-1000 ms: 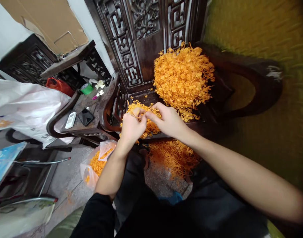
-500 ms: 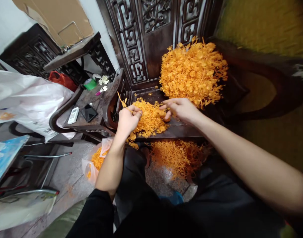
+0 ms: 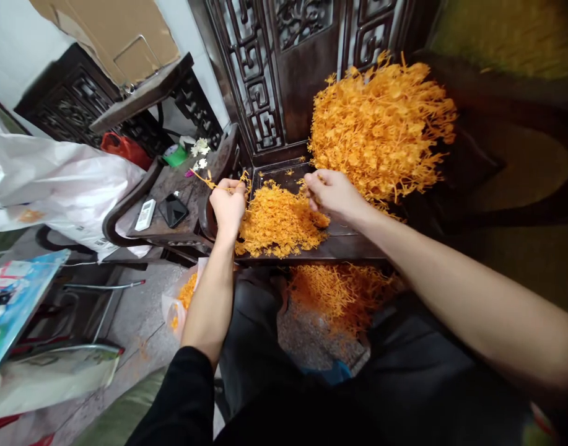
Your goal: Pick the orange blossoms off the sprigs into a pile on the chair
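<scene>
My left hand (image 3: 228, 201) is closed on a thin orange sprig (image 3: 201, 179), whose stem sticks out to the left and whose small head shows past the fingertips. Just right of it, a low heap of small orange pieces (image 3: 279, 223) lies on the dark wooden seat (image 3: 353, 246). My right hand (image 3: 331, 193) is at the heap's upper right, its fingers curled together; whatever is between them is too small to make out. Behind it stands a big bunch of orange sprigs (image 3: 381, 127). A tangle of orange stems (image 3: 342, 291) lies below the seat's front edge.
On the wooden side table at left are a black phone (image 3: 173, 210), a white device (image 3: 145, 215), green tape (image 3: 174, 155) and white flowers (image 3: 200, 147). A plastic bag of orange pieces (image 3: 187, 291) is on the floor. The carved backrest (image 3: 306, 87) rises behind.
My left hand has moved left, away from the heap, with the sprig in it. My right hand's fingers have curled in from a looser spread. The view has shifted slightly.
</scene>
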`<state>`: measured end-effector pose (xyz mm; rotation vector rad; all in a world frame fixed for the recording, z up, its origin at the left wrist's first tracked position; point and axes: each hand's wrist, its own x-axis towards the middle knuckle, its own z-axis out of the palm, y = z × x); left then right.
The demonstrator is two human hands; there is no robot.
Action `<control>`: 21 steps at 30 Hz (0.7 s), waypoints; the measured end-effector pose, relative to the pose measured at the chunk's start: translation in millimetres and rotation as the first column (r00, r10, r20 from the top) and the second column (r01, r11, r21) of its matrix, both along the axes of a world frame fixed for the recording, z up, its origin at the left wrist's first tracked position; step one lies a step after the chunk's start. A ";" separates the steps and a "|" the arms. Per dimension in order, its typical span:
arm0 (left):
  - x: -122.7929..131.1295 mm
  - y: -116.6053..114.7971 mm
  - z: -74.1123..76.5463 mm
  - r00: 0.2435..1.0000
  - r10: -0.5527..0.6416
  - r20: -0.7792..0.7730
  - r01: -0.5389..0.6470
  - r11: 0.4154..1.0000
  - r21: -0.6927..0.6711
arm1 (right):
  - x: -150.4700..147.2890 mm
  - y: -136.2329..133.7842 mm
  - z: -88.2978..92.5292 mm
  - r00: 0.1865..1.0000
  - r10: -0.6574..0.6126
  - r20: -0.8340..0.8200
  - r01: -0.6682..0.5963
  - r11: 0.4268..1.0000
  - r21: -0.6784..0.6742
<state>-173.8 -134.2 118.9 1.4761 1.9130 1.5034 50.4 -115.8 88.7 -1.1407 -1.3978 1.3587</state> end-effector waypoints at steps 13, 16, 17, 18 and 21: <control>11.9 -26.6 10.5 0.608 -0.344 0.715 0.521 0.853 -0.032 | -2.9 -34.0 23.1 0.933 0.223 -0.283 -0.276 0.947 -0.163; 9.5 -24.3 12.9 0.570 -0.316 0.758 0.506 0.862 -0.021 | -5.4 -43.8 22.8 0.952 0.278 -0.126 -0.290 0.953 -0.089; 9.7 -23.7 13.4 0.573 -0.307 0.760 0.503 0.864 -0.031 | -6.7 -46.8 22.5 0.956 0.287 -0.066 -0.292 0.952 -0.087; 10.5 -23.5 13.9 0.583 -0.301 0.755 0.501 0.864 -0.042 | -8.1 -49.5 22.1 0.954 0.299 -0.012 -0.299 0.950 -0.089; 16.8 -24.9 16.0 0.625 -0.298 0.721 0.476 0.878 -0.051 | -11.6 -56.0 21.3 0.944 0.298 0.141 -0.300 0.954 -0.011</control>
